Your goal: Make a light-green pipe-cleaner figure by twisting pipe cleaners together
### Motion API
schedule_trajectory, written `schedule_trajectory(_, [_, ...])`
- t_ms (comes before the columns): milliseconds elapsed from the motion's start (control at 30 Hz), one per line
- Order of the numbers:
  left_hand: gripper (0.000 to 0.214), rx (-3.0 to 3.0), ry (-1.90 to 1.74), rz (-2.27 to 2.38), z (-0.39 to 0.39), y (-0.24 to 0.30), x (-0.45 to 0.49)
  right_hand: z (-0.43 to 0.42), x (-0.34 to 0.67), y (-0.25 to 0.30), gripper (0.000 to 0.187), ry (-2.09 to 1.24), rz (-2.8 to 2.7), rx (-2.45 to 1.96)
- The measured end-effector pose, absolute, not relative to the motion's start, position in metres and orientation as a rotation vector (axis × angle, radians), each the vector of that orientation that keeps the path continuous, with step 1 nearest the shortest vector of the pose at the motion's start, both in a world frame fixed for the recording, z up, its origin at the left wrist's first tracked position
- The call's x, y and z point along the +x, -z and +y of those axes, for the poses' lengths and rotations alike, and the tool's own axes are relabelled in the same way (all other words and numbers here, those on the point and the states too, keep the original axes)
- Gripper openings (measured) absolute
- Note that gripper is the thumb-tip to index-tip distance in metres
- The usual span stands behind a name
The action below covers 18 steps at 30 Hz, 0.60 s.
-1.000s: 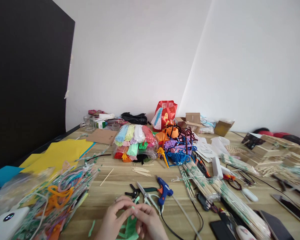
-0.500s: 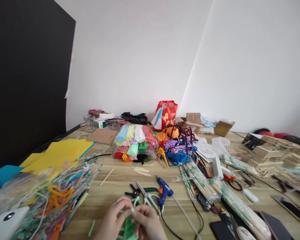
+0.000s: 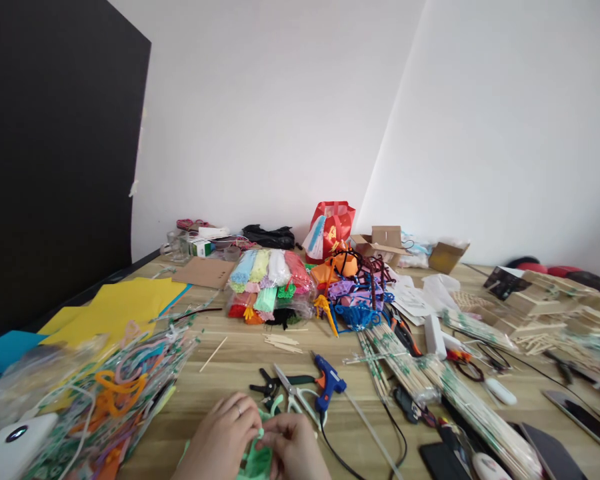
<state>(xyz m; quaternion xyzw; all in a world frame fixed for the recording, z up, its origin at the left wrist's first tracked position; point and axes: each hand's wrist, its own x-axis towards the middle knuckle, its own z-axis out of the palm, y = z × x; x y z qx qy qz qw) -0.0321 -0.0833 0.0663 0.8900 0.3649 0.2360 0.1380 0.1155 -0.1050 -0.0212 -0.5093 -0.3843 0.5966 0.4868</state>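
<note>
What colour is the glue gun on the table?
Blue, with an orange tip; the glue gun shows best in the head view.

Bare surface (image 3: 240,373) lies open ahead of both hands. The scissors (image 3: 293,393) and glue gun (image 3: 329,381) block the way just ahead-right, a bag (image 3: 115,393) crowds the left, and skewers (image 3: 430,383) fill the right.
</note>
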Motion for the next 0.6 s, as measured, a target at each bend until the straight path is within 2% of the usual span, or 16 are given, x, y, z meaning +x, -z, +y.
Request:
schedule_trajectory(133, [0.020,2.429,-0.685,1.070,-0.085,-0.071,-0.031,-0.106,0.115,0.015,0.050,-1.476,-0.963,-1.192])
schedule_trajectory(367, [0.011,1.957,-0.658,1.046,-0.085,-0.063,-0.028,-0.108,0.112,0.016,0.046,-1.404,-0.880,-1.180])
schedule_trajectory(600, [0.016,1.818,-0.630,1.043,-0.088,-0.059,-0.027,-0.108,0.110,0.018,0.044,-1.368,-0.918,-1.174])
